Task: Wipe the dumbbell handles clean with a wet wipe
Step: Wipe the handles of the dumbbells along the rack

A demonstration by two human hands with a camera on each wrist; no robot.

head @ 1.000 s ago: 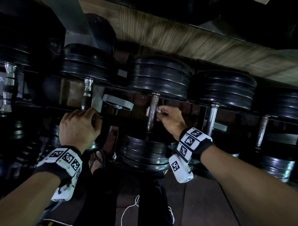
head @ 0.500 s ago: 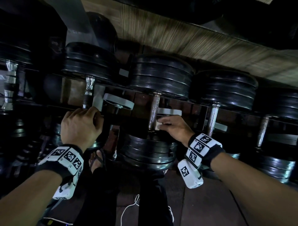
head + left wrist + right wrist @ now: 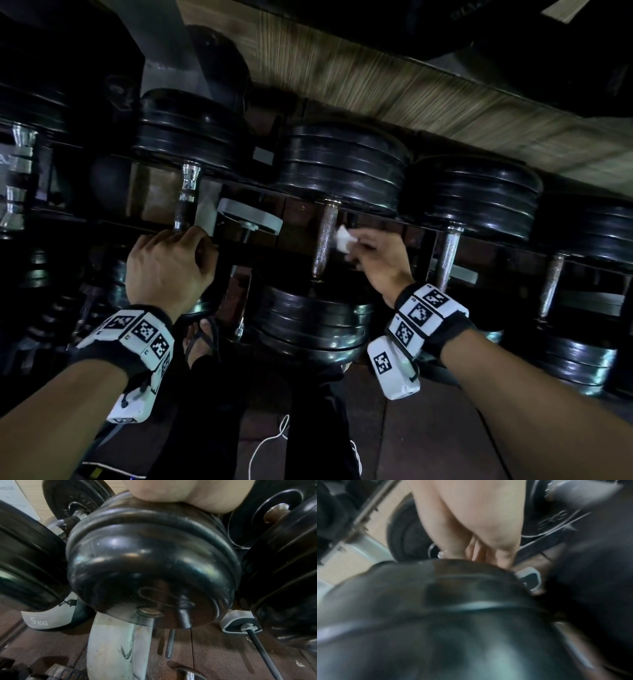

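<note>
Head view shows the right hand [image 3: 376, 260] pinching a crumpled white wet wipe [image 3: 342, 239] in its fingertips, just beside the knurled steel handle [image 3: 323, 240] of the middle dumbbell on the rack. Whether the wipe touches the handle is unclear. To the left, the left hand [image 3: 168, 270] curls over the near plates of the neighbouring dumbbell [image 3: 150, 566], fingers bent around its edge.
</note>
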